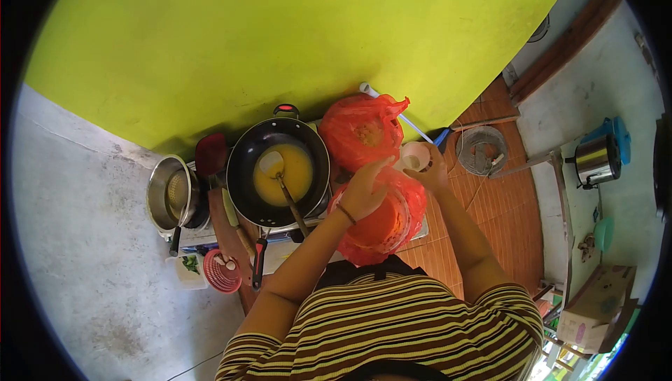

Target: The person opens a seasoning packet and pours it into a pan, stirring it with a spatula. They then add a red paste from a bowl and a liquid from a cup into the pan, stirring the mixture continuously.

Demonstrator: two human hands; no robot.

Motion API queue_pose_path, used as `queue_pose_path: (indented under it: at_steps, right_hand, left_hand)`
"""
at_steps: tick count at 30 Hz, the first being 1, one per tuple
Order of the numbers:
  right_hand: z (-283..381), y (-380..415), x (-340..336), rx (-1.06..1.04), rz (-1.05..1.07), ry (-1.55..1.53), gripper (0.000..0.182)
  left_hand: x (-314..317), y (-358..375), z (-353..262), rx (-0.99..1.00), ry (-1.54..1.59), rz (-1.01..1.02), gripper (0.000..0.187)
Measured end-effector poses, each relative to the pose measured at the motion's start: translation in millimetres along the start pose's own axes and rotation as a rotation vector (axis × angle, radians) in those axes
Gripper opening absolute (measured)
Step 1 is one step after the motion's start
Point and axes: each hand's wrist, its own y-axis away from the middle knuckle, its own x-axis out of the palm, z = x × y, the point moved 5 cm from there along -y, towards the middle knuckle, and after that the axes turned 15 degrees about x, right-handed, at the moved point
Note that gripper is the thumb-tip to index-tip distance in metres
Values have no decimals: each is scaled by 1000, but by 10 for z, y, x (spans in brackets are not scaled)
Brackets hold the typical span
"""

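Note:
My right hand [434, 171] is closed round the side of a small white cup [413, 165], which tilts with its mouth toward me. My left hand [363, 196], fingers stretched out and holding nothing I can see, is over an open red plastic bag [418, 202]. Inside that bag is orange-looking food [381, 225], partly hidden by my forearm. Behind it stands a second red plastic bag [360, 129] with pale crumbly stuff showing through. To the left, a black wok [240, 192] holds yellow liquid, with a spatula [280, 183] lying in it.
A steel pot [153, 195] with a strainer stands at far left. Near it are a knife [241, 230], a pink basket [215, 277] and a red-handled utensil [259, 265]. A green wall [280, 38] rises behind. A wire coil [465, 151] lies on the tiled floor at right.

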Motion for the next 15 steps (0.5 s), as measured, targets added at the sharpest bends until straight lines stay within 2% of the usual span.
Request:
queue_pose_path:
  at_steps: [2, 5, 6, 10, 15]
  right_hand:
    - [349, 56, -62, 7, -31, -45, 68]
    - [775, 90, -24, 63, 98, -186, 70]
    - [943, 111, 11, -9, 109, -229, 70]
    - [1464, 174, 268, -66, 157, -99, 69]
    - [1890, 266, 912, -234, 229, -29, 67]
  left_hand:
    - [-142, 1, -94, -1, -24, -15, 52]
    - [-408, 101, -213, 18, -145, -47, 51]
    - [-504, 113, -297, 23, -162, -59, 52]
    - [-817, 303, -378, -3, -149, -138, 52]
    - [-1237, 564, -522, -66, -251, -339, 52]
